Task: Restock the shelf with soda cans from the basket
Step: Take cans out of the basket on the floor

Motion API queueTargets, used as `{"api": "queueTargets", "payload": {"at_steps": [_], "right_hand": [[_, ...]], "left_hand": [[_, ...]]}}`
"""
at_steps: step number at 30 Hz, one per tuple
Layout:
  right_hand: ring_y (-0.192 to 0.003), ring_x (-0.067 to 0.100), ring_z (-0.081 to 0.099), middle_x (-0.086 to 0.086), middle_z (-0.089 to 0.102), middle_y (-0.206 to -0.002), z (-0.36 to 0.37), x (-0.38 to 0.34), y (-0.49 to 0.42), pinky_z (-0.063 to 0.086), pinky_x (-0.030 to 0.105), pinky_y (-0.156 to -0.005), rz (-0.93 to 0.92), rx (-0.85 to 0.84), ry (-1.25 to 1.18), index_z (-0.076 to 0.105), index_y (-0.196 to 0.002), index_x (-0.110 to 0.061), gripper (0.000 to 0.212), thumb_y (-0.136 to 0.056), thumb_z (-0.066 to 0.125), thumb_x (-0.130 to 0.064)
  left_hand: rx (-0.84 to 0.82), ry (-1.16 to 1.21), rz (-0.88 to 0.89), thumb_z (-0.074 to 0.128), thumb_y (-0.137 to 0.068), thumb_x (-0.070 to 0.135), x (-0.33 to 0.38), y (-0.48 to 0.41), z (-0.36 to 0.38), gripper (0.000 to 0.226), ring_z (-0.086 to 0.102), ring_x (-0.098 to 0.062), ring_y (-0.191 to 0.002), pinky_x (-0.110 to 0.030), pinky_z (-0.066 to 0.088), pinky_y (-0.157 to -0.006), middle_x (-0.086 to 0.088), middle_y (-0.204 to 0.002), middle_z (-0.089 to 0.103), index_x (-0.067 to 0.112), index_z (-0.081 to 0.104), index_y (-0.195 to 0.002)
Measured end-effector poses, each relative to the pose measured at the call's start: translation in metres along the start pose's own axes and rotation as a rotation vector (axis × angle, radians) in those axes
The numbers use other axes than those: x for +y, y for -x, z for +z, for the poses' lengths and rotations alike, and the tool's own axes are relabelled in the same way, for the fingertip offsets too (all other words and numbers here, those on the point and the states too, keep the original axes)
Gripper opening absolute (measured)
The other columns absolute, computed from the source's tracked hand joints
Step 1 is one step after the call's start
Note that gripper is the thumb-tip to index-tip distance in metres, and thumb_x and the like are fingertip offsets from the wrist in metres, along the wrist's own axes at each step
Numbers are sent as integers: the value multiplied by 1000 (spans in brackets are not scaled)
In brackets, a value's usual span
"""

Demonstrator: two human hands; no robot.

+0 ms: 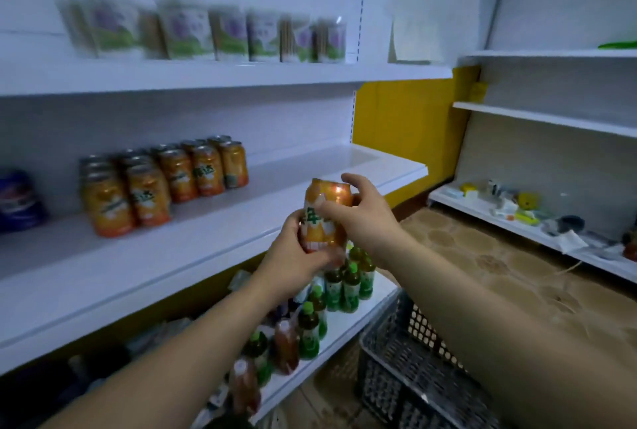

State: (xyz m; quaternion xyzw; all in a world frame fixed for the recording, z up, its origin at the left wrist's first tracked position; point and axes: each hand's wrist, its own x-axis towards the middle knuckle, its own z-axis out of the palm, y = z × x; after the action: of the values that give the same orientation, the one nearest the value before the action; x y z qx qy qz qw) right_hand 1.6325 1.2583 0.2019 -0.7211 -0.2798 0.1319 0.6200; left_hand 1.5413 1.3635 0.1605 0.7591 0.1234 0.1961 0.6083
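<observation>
An orange soda can (327, 211) is held upright in front of the middle shelf (213, 232), above its front edge. My left hand (296, 256) grips the can's lower part from the left. My right hand (362, 215) holds its upper part, fingers curled over the top rim. Several matching orange cans (162, 184) stand in rows on the middle shelf to the left. The grey plastic basket (406, 370) sits on the floor at the lower right, under my right forearm; its inside is hidden.
Boxes with purple and green print (206, 32) line the top shelf. Green and red drink bottles (331, 294) crowd the bottom shelf below my hands. A blue package (20, 201) lies at the far left. A second shelf unit with small items (517, 208) stands to the right.
</observation>
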Motion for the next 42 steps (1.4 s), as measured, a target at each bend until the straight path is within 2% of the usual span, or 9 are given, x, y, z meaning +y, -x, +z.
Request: {"api": "queueTargets", "payload": {"at_steps": [3,6,9,12,21,26,32,38,42], "right_hand": [[-96,19,65,5,62,-113,42,-13,-3,57,40,-83,-38,-76,-53,45,-131,-25,69,-73,80,-34],[-88,5,61,-7,59,-102,88,-27,-5,52,23,-71,-90,-191,32,41,-125,-26,65,-75,81,-33],[-86,4,61,-10,59,-99,130,-38,-9,53,22,-72,-119,-244,42,43,-128,-24,65,-75,81,-28],[-100,18,63,-5,60,-108,169,-42,-15,56,37,-87,-128,-289,69,41,-135,-25,72,-74,79,-28],[-120,23,52,1,52,-133,232,-17,-51,47,43,-101,-166,-331,151,32,-146,-25,87,-73,79,-24],[-114,18,52,-8,49,-120,237,-2,-74,46,36,-95,-221,-294,179,33,-144,-28,81,-77,77,-23],[-128,22,38,3,31,-142,240,12,-108,39,40,-105,-313,-228,316,25,-149,-29,82,-83,72,-33],[-124,25,52,1,52,-137,252,24,-150,46,41,-99,-308,-184,270,34,-143,-29,67,-86,69,-33],[-131,33,43,8,36,-149,261,32,-166,41,45,-105,-378,-162,344,30,-147,-26,67,-91,63,-35]], "left_hand": [[84,-31,5,81,-72,9,6,10,-43,67,65,-10,-94,-25,56,-74,4,-108,63,30,40,-120],[170,-77,-12,84,-62,20,5,24,-83,76,68,-13,-93,-39,58,-81,3,-107,65,28,41,-125],[221,-130,-27,80,-76,15,1,39,-127,67,63,1,-88,-17,54,-69,12,-106,61,28,37,-127],[205,-233,-92,77,-79,22,-8,47,-170,67,61,-2,-99,-15,50,-76,4,-120,62,25,38,-134],[78,-1133,-483,38,-84,74,-53,54,-253,82,29,-20,-140,-49,22,-114,2,-156,27,23,31,-148],[105,-1213,-498,23,-84,79,-74,47,-253,82,-2,-15,-148,-54,-1,-117,10,-162,0,36,10,-152],[113,-1255,-503,20,-85,78,-78,46,-253,80,-4,-13,-148,-50,-1,-118,10,-162,-4,37,5,-152],[127,-1267,-498,19,-84,79,-82,44,-252,81,-4,-12,-148,-50,-1,-118,11,-161,-4,38,4,-152],[132,-1266,-496,20,-84,78,-83,43,-251,81,-4,-12,-148,-50,-2,-119,11,-161,-4,38,5,-152]]}}
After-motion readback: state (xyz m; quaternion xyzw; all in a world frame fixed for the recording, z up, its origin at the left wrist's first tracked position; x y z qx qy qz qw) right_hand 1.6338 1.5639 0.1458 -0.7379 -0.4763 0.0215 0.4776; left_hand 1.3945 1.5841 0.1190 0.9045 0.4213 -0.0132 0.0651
